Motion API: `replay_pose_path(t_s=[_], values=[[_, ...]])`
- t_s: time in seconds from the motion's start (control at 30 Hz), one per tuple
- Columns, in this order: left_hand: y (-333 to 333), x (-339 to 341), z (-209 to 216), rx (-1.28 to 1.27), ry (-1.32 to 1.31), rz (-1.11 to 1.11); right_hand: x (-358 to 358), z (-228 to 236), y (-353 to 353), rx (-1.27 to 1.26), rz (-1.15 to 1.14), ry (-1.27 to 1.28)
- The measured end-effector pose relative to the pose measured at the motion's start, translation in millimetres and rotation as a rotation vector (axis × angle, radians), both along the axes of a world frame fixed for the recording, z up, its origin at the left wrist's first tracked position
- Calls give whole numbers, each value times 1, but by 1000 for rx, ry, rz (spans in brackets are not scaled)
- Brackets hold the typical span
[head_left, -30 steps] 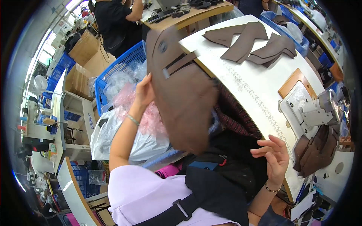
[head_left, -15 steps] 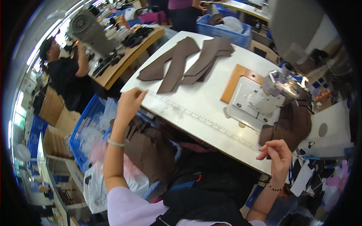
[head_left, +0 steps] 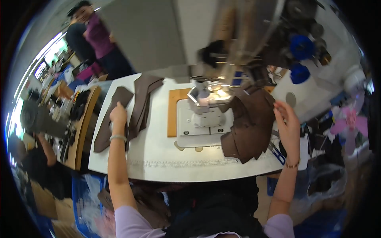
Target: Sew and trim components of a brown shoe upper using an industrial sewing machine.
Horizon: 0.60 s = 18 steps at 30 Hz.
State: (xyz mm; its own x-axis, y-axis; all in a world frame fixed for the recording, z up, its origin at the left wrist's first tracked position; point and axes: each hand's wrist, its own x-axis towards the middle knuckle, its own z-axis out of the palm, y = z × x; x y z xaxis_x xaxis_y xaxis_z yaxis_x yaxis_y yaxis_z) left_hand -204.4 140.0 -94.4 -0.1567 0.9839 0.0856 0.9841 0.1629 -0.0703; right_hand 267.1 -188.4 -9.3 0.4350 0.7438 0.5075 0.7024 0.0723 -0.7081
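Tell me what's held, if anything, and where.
The left hand is on a brown strip, near its far end, the right hand at the right edge of a brown stack; whether either grips cannot be told.

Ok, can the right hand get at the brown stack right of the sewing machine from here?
Probably yes: the right hand is at the right edge of the brown stack, with nothing visible between them. The sewing machine is on the opposite side, leaving that edge free.
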Motion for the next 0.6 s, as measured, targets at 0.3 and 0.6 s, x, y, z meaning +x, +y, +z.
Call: replay_pose_path(t_s=[0.3, 0.6], values=[[-2, -4, 10, 83, -358, 45, 44, -11, 137, -200, -202, -551], [-23, -6, 74, 231, -841, -173, 45, -49, 173, -271, -64, -529]])
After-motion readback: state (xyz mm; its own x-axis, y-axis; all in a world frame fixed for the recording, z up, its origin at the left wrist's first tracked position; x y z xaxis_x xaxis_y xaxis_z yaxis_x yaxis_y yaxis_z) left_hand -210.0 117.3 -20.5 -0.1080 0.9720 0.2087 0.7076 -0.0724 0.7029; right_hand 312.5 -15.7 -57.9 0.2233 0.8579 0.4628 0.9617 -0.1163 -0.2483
